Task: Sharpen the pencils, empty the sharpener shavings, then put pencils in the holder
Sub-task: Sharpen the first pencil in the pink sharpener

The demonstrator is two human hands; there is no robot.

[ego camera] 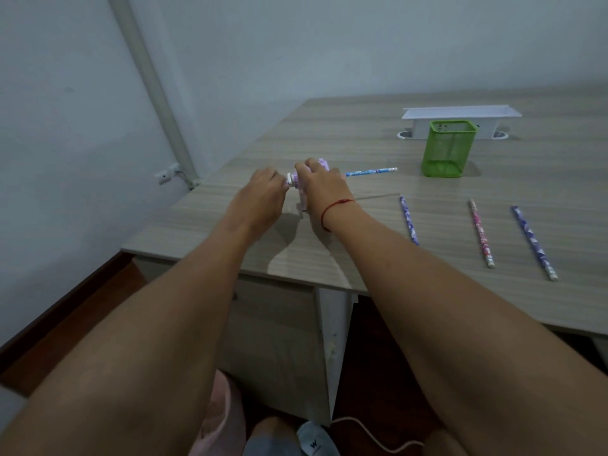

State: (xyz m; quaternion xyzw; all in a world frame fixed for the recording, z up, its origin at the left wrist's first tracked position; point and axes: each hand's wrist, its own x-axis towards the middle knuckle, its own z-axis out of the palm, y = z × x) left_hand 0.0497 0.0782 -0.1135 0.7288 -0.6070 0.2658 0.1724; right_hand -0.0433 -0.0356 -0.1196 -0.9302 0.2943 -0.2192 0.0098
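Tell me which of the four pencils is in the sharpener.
The blue pencil, sticking out of the purple sharpener under the right hand. The two purple pencils and the pink one lie loose on the table.

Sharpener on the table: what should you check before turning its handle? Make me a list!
1. Right hand holds the sharpener steady: ok, its fingers curl over the top.
2. Left hand is on the crank: ok, its fingertips pinch it.
3. Blue pencil is lined up with the sharpener: ok.
4. Blue pencil is pushed in far enough: cannot tell, the right hand hides that end.
5. Sharpener is not too full inside: cannot tell, nothing of its inside shows.
6. Green holder stands upright and ready: ok.
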